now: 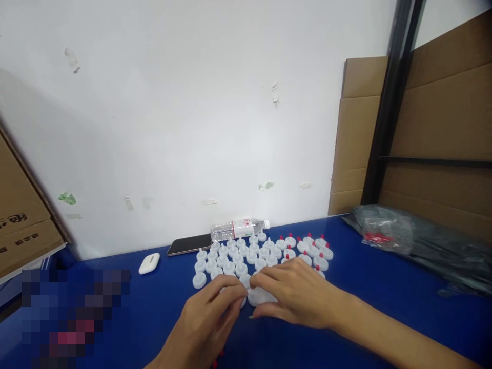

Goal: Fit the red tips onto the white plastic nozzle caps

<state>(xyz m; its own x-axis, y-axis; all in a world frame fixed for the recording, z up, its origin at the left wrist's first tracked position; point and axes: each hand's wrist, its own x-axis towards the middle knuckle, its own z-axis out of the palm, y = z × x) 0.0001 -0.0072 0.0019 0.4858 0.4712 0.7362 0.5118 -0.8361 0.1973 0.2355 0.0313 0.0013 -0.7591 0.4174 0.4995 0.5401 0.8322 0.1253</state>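
Note:
My right hand point(294, 293) is curled around a translucent white nozzle cap point(261, 296), low over the blue table. Close beside it, my left hand point(213, 315) has its fingertips pinched together at the side of that cap; whatever sits between them is hidden. Behind both hands stand several rows of white nozzle caps point(241, 269), spouts upward. Toward the right, several more carry red tips point(320, 259). Small red pieces point(215, 364) peek out below my left hand, partly covered by it.
A clear plastic bottle point(226, 230) lies against the wall, with a phone point(190, 244) and a white earbud case point(149, 263) to its left. At right, a clear bag with red pieces point(378, 237) rests on dark plastic sheeting point(434, 253). Cardboard point(355, 138) leans by a black post.

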